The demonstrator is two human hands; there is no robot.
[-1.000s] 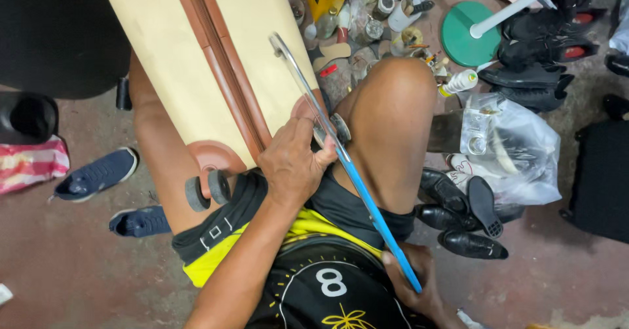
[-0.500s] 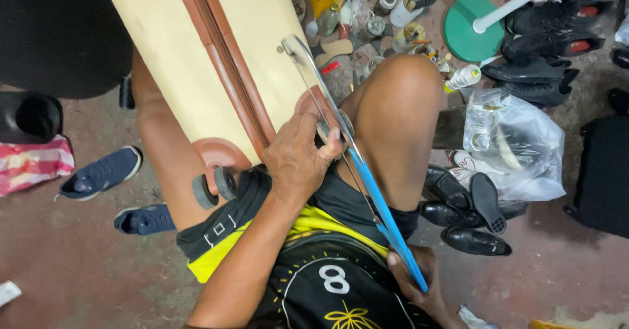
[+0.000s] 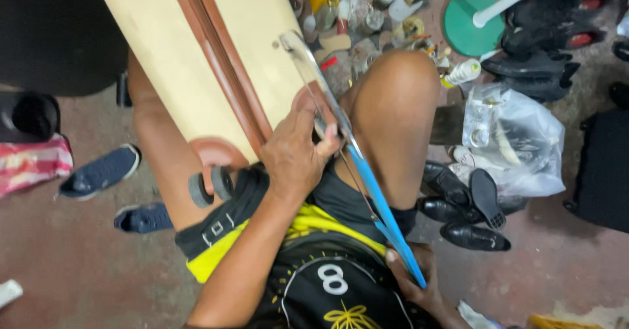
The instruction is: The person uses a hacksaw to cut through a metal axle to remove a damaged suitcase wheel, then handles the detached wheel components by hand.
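Observation:
A cream suitcase (image 3: 164,60) with a brown centre strip and small black wheels (image 3: 211,186) lies across my bare knees. A hacksaw (image 3: 373,191) with a blue frame and a metal front end runs diagonally over the suitcase's right edge. My left hand (image 3: 295,159) is clenched on the suitcase's brown lower corner, with its fingers against the saw frame. My right hand (image 3: 409,283) grips the saw's rear end by my waist and is partly hidden under the frame.
Black dress shoes (image 3: 465,204) and a clear plastic bag (image 3: 511,139) lie on the floor to the right. A green round base (image 3: 468,24) and small bottles (image 3: 367,15) sit at the top. Blue sneakers (image 3: 98,172) are on the left, and a black case (image 3: 603,172) at far right.
The saw and both hands stay in nearly the same place. Only the view has shifted slightly.

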